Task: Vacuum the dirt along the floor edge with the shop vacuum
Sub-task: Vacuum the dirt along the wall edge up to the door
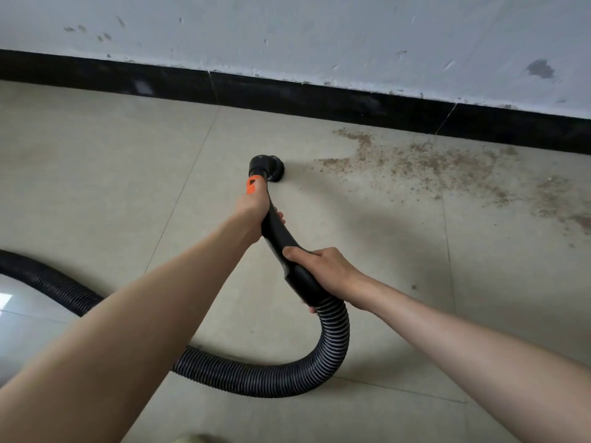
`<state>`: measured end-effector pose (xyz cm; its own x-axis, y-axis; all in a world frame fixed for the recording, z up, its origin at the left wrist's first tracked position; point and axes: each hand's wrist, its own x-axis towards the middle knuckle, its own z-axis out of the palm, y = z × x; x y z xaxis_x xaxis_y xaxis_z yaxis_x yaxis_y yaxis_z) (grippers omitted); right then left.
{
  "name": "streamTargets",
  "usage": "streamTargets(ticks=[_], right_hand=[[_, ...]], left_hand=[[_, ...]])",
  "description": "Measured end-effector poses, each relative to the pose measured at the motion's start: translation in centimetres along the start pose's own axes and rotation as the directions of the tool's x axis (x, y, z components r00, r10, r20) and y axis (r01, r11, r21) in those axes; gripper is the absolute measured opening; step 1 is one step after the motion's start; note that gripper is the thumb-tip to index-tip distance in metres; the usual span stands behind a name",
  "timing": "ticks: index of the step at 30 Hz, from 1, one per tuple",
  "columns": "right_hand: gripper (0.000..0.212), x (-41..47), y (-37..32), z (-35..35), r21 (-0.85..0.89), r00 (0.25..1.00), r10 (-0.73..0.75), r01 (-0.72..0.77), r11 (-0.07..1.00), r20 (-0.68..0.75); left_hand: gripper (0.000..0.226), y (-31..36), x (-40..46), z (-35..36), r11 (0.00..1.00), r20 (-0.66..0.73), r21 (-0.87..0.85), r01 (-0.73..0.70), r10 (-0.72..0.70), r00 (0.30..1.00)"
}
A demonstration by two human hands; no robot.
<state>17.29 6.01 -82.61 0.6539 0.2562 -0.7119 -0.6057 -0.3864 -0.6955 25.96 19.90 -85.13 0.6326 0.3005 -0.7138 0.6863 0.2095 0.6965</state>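
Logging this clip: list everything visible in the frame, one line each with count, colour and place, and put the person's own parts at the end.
brush nozzle: one, black, on the floor at the left edge of the dirt.
orange collar: one, orange, just behind the nozzle.
wand handle: one, black, curved, centre of frame.
ribbed hose: one, black, loops from the handle across the floor to the left edge.
dirt: one scattered patch, brown, right of the nozzle along the baseboard.
floor tiles: several, beige.
baseboard: one strip, black, at the wall's foot.
wall: one, pale grey, scuffed.
pale rounded object: one, white-grey, left edge; cannot identify.
left hand: one, grips the handle near the collar.
right hand: one, grips the handle's hose end.
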Motion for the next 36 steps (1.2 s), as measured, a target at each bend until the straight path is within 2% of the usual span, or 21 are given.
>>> streamTargets(ticks=[8,14,25,30,33,36], right_hand=[[0.047,-0.4,0.5,-2.9,0.063,0.998,0.017,-0.013,0.998,-0.062],[0.045,-0.3,1.1,-5.9,0.018,0.992,0.033,-0.031,0.999,-0.125],[0.056,-0.1,2.6,-9.3,0.143,0.977,0.080,-0.052,0.988,-0.197],[0.051,0.6,2.3,-8.3,0.109,0.977,0.006,0.018,0.994,-0.213],[0.048,0.9,1.2,-6.9,0.093,0.984,-0.019,0.036,0.995,-0.175],[0.054,1.4,0.0,-4.2,0.098,0.994,-0.025,0.036,0.995,-0.107]], left_hand=[[0.040,0.6,-0.1,4.1,1.000,0.075,0.031,-0.004,0.002,0.997],[0.041,0.5,0.0,7.4,1.000,0.118,0.024,-0.001,-0.002,0.993],[0.037,0.9,-1.0,13.0,0.995,0.215,0.089,-0.051,0.031,0.976],[0.040,1.5,-0.7,12.0,0.992,0.206,0.108,-0.066,0.043,0.978],[0.039,2.3,-0.2,9.7,0.993,0.164,0.095,-0.071,0.055,0.985],[0.038,2.7,0.1,6.2,0.993,0.104,0.098,-0.068,0.058,0.993]])
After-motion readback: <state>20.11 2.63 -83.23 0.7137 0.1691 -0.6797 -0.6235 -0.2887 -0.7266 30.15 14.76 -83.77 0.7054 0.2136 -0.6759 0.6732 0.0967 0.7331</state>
